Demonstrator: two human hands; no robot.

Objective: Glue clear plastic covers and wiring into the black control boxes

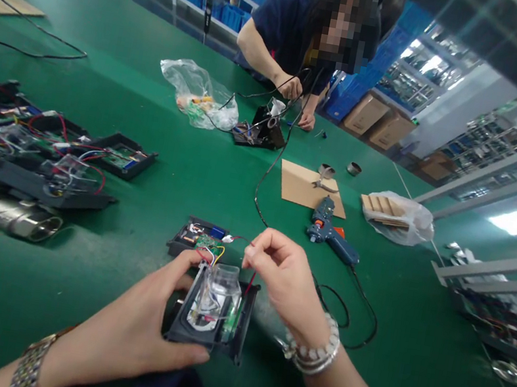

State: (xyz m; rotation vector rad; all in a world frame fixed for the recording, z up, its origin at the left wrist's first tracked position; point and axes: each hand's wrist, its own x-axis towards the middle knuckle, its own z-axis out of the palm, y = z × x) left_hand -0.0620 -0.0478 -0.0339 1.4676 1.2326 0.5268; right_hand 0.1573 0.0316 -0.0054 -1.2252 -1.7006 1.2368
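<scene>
My left hand (157, 316) is wrapped round the left side of a dark device housing (243, 324) with a clear plastic part (221, 290) inside. Coloured wires run from this housing toward a smaller dark case (180, 243) with a green circuit board, lying just beyond it. Over the right side of the housing, my right hand (277, 270) pinches a thin red wire (243, 239) between thumb and fingers. That wire leads to a white connector (227, 239) at the smaller case.
Dark cases with wires (62, 169) and metal cylinders (0, 208) lie at left. A glue gun (335, 237) and cardboard (307, 187) are at right. Across the green table (182, 170), a person (288, 25) handles a black part beside a plastic bag (196, 92).
</scene>
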